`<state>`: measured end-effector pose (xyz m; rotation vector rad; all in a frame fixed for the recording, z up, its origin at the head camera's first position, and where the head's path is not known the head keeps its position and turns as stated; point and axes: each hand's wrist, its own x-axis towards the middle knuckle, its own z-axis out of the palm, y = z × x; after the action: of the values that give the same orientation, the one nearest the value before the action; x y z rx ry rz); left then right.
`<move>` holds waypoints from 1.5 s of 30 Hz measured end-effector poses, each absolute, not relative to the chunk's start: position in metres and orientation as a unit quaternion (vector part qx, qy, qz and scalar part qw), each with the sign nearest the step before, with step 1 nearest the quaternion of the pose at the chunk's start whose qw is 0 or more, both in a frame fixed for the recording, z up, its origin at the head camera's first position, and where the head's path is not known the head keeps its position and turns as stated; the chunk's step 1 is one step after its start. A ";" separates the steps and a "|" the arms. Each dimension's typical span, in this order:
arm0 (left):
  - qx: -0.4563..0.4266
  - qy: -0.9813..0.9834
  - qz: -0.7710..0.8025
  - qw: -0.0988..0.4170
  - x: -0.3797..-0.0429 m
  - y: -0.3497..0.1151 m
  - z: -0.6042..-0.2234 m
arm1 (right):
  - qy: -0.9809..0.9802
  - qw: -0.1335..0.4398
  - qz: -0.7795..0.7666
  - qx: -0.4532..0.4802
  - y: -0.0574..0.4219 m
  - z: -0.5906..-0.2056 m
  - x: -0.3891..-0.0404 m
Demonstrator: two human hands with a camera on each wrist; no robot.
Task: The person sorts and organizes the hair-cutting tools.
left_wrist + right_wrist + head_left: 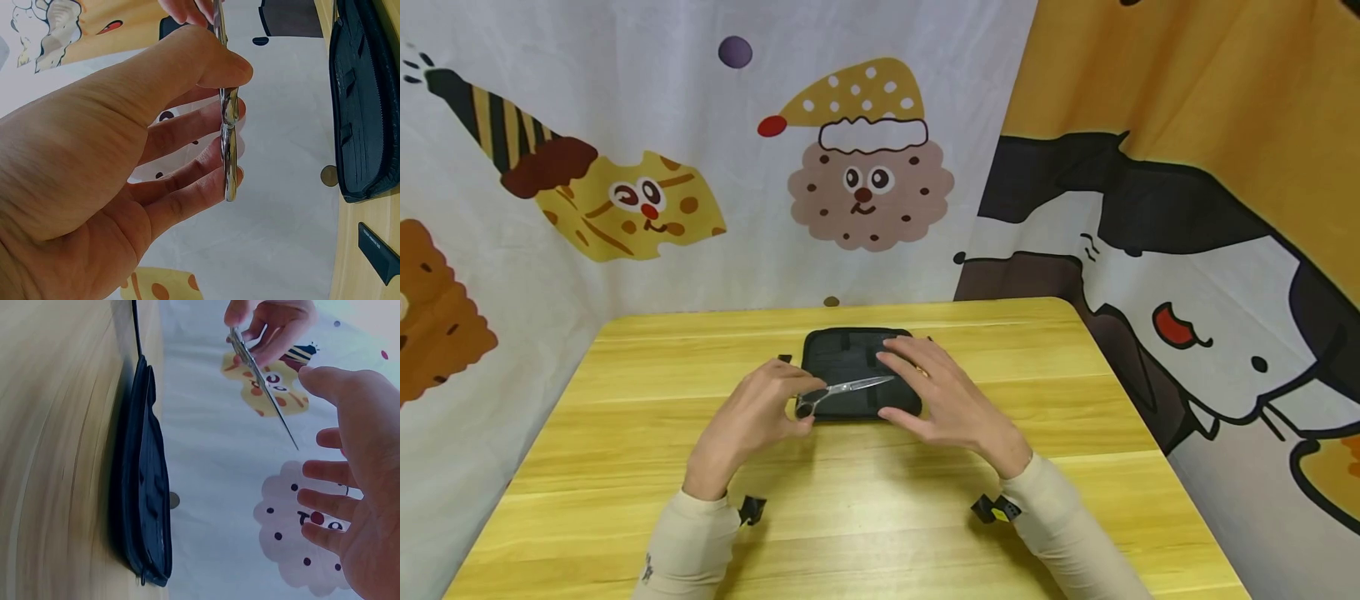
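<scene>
Just below frame centre, my left hand [748, 421] grasps the scissors [859, 385] by the handles above the case [835, 354]; my right hand [955, 400] is spread, released. Likely step: positioning; next move calls for steady grip.

One left hand [751, 414] and one right hand [957, 404], two in all, show mid-frame in the head view, with one pair of scissors [859, 385] and one black case [829, 360]; two pale sleeves [694, 537] below, one table [880, 533]. One dark flat piece [377, 251] is lower right in the left wrist view.
</scene>
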<state>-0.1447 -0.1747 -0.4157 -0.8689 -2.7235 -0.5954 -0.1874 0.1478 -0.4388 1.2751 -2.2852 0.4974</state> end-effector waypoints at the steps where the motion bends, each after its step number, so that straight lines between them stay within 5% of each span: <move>1: -0.296 -0.927 -0.204 0.110 -0.145 -0.174 -0.416 | -0.831 0.239 0.179 0.469 0.146 -0.439 -0.187; 29: -0.303 -0.925 -0.203 0.106 -0.141 -0.169 -0.416 | -0.815 0.214 0.153 0.516 0.135 -0.442 -0.179; 45: -0.320 -0.923 -0.200 0.071 -0.140 -0.163 -0.415 | -0.799 0.252 0.143 0.527 0.134 -0.445 -0.181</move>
<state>-0.1399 -0.1626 -0.4148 -0.9637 -2.7770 -0.6010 -0.1806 0.1336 -0.4452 1.4343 -2.1732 0.3901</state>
